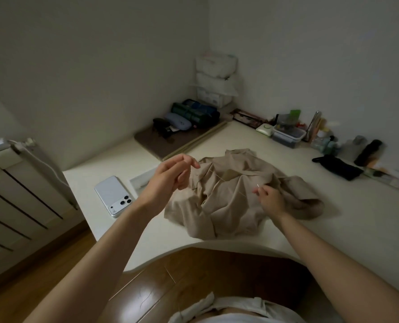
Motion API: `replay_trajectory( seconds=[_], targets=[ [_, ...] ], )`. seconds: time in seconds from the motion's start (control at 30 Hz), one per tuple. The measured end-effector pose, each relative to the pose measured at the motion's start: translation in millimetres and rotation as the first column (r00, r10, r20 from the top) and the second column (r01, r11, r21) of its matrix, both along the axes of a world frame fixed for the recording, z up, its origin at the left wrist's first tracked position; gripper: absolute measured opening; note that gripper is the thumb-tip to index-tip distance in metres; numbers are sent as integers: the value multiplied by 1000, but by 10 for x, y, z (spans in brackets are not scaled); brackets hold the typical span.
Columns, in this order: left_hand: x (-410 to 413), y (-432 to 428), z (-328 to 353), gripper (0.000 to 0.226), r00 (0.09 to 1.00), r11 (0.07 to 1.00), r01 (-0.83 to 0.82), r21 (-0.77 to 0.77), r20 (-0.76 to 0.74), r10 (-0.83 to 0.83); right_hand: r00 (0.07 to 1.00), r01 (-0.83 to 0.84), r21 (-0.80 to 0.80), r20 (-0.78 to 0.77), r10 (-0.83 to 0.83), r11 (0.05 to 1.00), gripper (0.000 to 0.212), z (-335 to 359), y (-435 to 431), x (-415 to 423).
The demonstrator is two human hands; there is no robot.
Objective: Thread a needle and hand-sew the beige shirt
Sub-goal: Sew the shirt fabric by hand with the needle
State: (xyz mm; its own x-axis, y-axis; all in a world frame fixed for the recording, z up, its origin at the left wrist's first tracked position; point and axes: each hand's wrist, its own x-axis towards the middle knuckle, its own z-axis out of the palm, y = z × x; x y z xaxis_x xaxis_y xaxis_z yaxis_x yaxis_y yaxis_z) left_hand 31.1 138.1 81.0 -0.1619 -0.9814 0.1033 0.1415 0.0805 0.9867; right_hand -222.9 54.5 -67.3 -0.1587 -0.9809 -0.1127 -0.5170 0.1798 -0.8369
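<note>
1. A white phone lies back-up on the white table, well left of the left fingers; a shallow white tray sits between the phone and that wrist.
2. The left hand is raised above the table; its fingers are curled, with thumb and forefinger tips drawn together over the shirt's left edge; whether they pinch a thread I cannot tell.
3. The beige shirt lies crumpled on the table, spread between the two sets of fingers and under the right ones.
4. The needle juts up from the right fingertips, glinting, above the cloth.
5. The right hand sits low on the shirt; thumb and forefinger pinch the needle; the other fingers are curled beside them.
6. A black pouch lies well right of those fingers; a clear box stands beyond them by the wall.
</note>
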Motion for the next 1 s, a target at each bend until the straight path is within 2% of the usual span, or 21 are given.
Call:
replay_trajectory(
  seconds=[0.1,0.2,0.3,0.4,0.47,0.57,0.67,0.73,0.87,1.0],
  targets=[
    [-35,13,-9,23,969,1000,12,-11,248,-9,998,-25,9,60,24,1000,31,107,51,121],
    [-93,-9,-81,25,928,999,5,39,373,-19,973,-120,26,203,112,992,31,414,158,347],
    [-128,-43,-139,25,898,999,-5,42,439,-14,820,-362,30,486,303,932,29,740,356,562],
    [-114,-74,-185,25,880,999,-3,38,474,-16,665,-558,-10,594,454,830,31,894,472,701],
    [-80,-98,-238,26,870,999,8,41,493,-27,616,-620,-9,613,494,785,27,918,501,753],
    [-45,-110,-308,24,867,999,-29,30,498,10,619,-646,12,594,514,764,23,898,519,784],
    [7,-125,-374,24,884,995,-85,48,464,53,660,-584,16,592,463,812,23,854,507,786],
    [73,-127,-461,27,887,991,-72,110,462,13,702,-515,20,584,408,857,24,821,476,768],
    [214,-38,-689,35,837,959,38,279,515,-183,763,-411,11,551,338,912,25,746,411,718],
    [281,15,-818,58,704,849,149,507,549,-451,799,-334,-7,529,286,943,25,738,365,688]
  ],
)
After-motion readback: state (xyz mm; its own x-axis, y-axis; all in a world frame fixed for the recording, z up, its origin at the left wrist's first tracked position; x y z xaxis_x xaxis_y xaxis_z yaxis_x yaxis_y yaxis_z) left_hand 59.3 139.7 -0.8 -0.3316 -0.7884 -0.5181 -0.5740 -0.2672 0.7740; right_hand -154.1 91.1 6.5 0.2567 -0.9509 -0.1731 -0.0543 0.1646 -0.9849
